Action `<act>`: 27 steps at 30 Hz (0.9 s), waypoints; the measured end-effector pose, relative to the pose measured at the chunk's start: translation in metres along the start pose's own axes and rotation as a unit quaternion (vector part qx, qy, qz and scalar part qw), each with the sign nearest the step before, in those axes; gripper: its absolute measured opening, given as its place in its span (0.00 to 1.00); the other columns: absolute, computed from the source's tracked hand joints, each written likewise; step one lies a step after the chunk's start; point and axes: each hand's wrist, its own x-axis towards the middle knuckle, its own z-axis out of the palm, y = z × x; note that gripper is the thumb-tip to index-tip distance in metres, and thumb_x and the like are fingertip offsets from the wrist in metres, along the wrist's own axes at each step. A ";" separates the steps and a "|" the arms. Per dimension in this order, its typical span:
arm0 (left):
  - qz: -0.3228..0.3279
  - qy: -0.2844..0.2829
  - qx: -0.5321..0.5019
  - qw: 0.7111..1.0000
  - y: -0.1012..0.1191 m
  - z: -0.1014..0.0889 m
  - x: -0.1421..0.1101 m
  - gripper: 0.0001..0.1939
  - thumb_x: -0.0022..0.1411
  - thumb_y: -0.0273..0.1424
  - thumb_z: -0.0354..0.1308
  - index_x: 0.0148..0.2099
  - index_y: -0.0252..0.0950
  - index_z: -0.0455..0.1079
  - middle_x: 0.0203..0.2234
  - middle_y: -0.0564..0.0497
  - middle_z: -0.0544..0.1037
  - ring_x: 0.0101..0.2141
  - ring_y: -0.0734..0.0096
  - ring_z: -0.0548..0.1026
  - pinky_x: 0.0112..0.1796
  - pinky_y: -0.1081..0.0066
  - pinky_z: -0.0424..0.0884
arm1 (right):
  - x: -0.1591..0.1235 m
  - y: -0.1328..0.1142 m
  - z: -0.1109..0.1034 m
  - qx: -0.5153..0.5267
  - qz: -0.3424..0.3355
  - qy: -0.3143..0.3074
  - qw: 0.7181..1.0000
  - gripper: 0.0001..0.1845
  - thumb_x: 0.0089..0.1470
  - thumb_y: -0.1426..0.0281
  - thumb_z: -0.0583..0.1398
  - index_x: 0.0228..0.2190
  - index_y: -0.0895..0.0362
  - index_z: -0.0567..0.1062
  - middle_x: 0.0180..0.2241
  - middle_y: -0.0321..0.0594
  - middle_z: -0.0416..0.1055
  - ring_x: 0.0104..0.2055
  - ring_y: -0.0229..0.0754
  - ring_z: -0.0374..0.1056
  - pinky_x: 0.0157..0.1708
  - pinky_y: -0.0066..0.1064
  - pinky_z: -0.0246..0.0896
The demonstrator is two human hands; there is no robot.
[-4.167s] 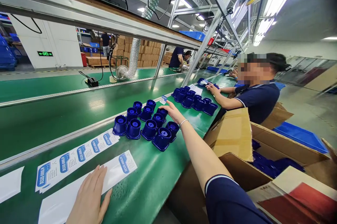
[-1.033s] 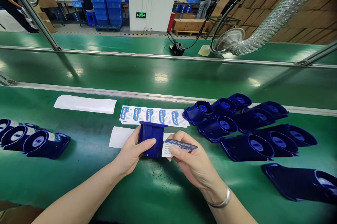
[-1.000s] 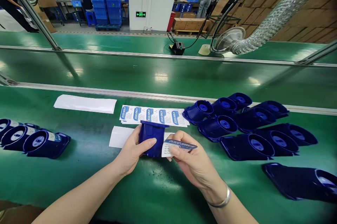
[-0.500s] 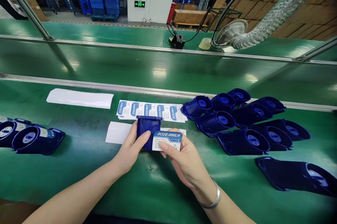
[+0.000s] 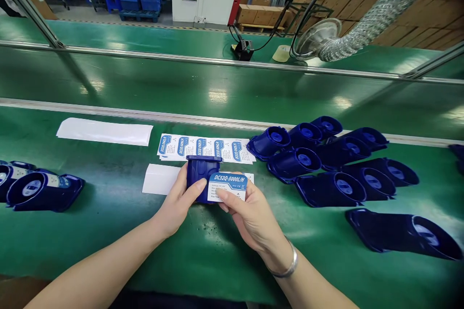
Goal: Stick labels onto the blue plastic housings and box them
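Observation:
My left hand (image 5: pixel 181 193) grips a dark blue plastic housing (image 5: pixel 198 169) by its left side, thumb across the front. A blue and white label (image 5: pixel 229 186) printed DC52Q-5000L/H is pinched in my right hand (image 5: pixel 250 207). It overlaps the right part of the housing; whether it sticks there I cannot tell. Just beyond lies a sheet of labels (image 5: pixel 201 148), and a blank white backing strip (image 5: pixel 159 178) runs partly behind my hands. To the left stand blue housings with labels (image 5: pixel 45 190) on their sides.
Several dark blue housings (image 5: pixel 330 187) lie on the right of the green table (image 5: pixel 174 263), one (image 5: pixel 397 231) nearer me. A white strip (image 5: pixel 105 131) lies at the back left. A metal rail (image 5: pixel 174 57) crosses behind, with a flexible duct (image 5: pixel 384 16) at upper right.
The view has shifted slightly, so everything sits a little higher and further left. The label lies a bit flatter and squarer to me across the housing. Both hands keep their holds.

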 end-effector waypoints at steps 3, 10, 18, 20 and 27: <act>0.000 -0.001 -0.001 1.000 -0.001 -0.001 -0.001 0.35 0.72 0.43 0.56 0.75 0.45 0.48 0.68 0.48 0.62 0.66 0.58 0.62 0.66 0.61 0.60 | 0.000 0.000 0.001 0.005 0.002 0.002 1.000 0.33 0.38 0.56 0.73 0.39 0.59 0.64 0.31 0.32 0.66 0.28 0.20 0.61 0.26 0.16 0.60; 0.005 -0.005 -0.001 1.000 -0.001 -0.001 -0.001 0.36 0.73 0.42 0.56 0.75 0.45 0.47 0.69 0.48 0.60 0.68 0.58 0.59 0.66 0.62 0.58 | 0.002 0.000 0.000 0.005 0.003 0.004 1.000 0.34 0.38 0.57 0.73 0.39 0.59 0.63 0.29 0.31 0.65 0.26 0.20 0.60 0.26 0.17 0.60; 0.002 0.000 -0.005 1.000 0.000 0.001 -0.001 0.36 0.72 0.42 0.56 0.75 0.46 0.48 0.69 0.48 0.59 0.68 0.54 0.57 0.66 0.60 0.58 | 0.000 0.000 0.001 -0.001 -0.003 -0.003 1.000 0.33 0.39 0.56 0.72 0.38 0.60 0.63 0.29 0.32 0.66 0.27 0.20 0.59 0.26 0.17 0.60; 0.004 0.000 -0.004 1.000 0.000 0.001 -0.001 0.36 0.72 0.42 0.56 0.75 0.45 0.47 0.69 0.48 0.60 0.68 0.55 0.57 0.66 0.60 0.58 | 0.000 0.000 0.001 -0.003 -0.004 -0.003 1.000 0.33 0.40 0.56 0.72 0.39 0.59 0.64 0.29 0.31 0.66 0.27 0.20 0.59 0.27 0.17 0.60; -0.007 -0.003 -0.008 1.000 0.002 0.001 -0.001 0.36 0.72 0.43 0.56 0.75 0.45 0.48 0.68 0.48 0.61 0.66 0.56 0.61 0.65 0.61 0.60 | 0.002 0.001 -0.001 -0.005 -0.005 -0.008 1.000 0.32 0.41 0.57 0.72 0.39 0.59 0.65 0.31 0.32 0.66 0.28 0.19 0.60 0.27 0.16 0.60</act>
